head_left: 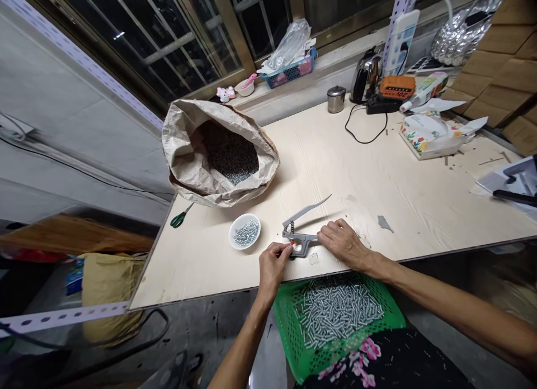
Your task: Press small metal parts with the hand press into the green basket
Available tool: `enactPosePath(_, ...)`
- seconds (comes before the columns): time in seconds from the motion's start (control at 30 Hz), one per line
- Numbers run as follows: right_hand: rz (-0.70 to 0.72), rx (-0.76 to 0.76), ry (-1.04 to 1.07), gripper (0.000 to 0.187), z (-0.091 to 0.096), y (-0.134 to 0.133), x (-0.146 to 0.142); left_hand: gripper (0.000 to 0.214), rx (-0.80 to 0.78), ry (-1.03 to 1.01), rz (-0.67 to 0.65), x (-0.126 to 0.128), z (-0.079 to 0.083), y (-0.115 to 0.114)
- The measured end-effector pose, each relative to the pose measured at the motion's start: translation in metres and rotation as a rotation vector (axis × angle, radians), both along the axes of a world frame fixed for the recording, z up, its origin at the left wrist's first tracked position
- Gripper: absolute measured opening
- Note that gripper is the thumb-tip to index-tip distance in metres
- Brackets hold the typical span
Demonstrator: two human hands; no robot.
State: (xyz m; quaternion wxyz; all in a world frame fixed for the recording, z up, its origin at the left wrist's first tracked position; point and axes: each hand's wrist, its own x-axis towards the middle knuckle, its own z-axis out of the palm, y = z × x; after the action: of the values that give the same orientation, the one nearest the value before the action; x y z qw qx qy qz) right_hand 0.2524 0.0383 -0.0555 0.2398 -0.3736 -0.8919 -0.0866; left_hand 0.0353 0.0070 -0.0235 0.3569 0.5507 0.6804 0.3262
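- The hand press (298,241) sits on the tabletop (377,171) close to its near edge, between the two hands, with its long lever raised and slanting away to the right.
- The left hand (272,264) has its fingers (283,250) pinched narrow at the press's head, by a small red spot. Whether a piece sits between them is too small to tell.
- The right hand (343,241) lies over the press's lower handle with its fingers bent onto it, probably to steady the tool while the left works at the head.
- A white bowl (231,237) of small metal pieces stands just left of the left fingers, likely kept there for easy reach.
- A green basket (285,322) full of similar pieces sits below the hands, under the tabletop edge.
- Farther left lie green scissors (180,217), and beyond them stands an open paper sack (184,148) of dark pieces.
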Motion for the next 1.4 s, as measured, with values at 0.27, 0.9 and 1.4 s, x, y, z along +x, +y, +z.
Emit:
enactPosePath(0.27,-0.011,-0.045,0.014,0.032,0.003,-0.002,0.0,0.026,0.012,0.068,-0.04,-0.003,-0.002,0.006)
enactPosePath(0.9,0.026,-0.099,0.006,0.026,-0.008,0.003,-0.002,0.038,-0.667,-0.237,-0.148,-0.018,0.007,0.024)
enactPosePath(1.4,0.136,-0.428,0.011,0.081,0.008,0.028,0.02,0.042,-0.843,-0.162,-0.208,-0.016,0.007,0.015)
